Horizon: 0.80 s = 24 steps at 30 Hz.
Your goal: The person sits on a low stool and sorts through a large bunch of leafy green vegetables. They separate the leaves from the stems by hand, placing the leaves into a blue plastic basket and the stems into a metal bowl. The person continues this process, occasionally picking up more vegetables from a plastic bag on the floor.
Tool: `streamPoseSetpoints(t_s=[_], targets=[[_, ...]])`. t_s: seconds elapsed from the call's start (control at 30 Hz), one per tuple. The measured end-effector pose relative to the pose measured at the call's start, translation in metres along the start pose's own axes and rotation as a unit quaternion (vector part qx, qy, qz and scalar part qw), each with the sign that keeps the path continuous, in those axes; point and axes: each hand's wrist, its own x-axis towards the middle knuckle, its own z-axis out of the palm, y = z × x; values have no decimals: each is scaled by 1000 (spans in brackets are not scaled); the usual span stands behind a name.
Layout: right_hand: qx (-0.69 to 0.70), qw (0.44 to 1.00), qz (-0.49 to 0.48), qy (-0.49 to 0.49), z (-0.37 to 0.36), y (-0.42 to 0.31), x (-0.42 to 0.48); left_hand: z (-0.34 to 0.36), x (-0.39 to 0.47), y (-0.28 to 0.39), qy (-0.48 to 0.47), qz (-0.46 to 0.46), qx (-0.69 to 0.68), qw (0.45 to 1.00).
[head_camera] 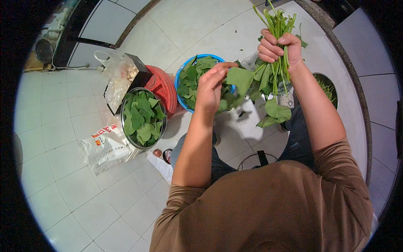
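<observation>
My right hand (280, 48) is closed around a bunch of green leafy stems (277, 23), probably sweet potato greens. Cut stem ends point away from me, and leaves (277, 111) hang below the fist toward my knees. My left hand (211, 88) is raised beside the bunch, thumb and fingers close to a broad green leaf (241, 80). Whether it pinches that leaf is hidden. Partly behind the left hand stands a blue plastic basket (178, 85) of loose leaves (195, 75). A round metal pot (164, 126) at left also holds leaves (143, 115).
A red plastic bucket or stool (162, 89) stands between pot and basket. Beside it are a black box (140, 67), a clear plastic bag (115, 78) and a white printed sack (108, 148). Another metal container (334, 91) with green stems stands right. An onion (157, 152) and paper (162, 165) lie near my foot.
</observation>
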Motion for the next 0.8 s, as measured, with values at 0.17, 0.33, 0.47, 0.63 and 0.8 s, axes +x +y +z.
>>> streamPoseSetpoints(t_s=[0.17, 0.33, 0.47, 0.63, 0.8], targets=[[5, 1000, 0, -3, 2, 5, 1, 11, 2, -10, -14, 79, 97, 992], [-46, 999, 25, 9, 4, 11, 1, 24, -3, -5, -81, -40, 240, 967], [-115, 992, 51, 22, 4, 15, 2, 20, 0, -14, -71, -53, 241, 966], [-131, 988, 72, 26, 7, 18, 1, 15, 1, -11, -112, -187, 177, 960], [-95, 992, 81, -13, 6, 17, 0, 14, 1, -15, -77, -205, 185, 958]])
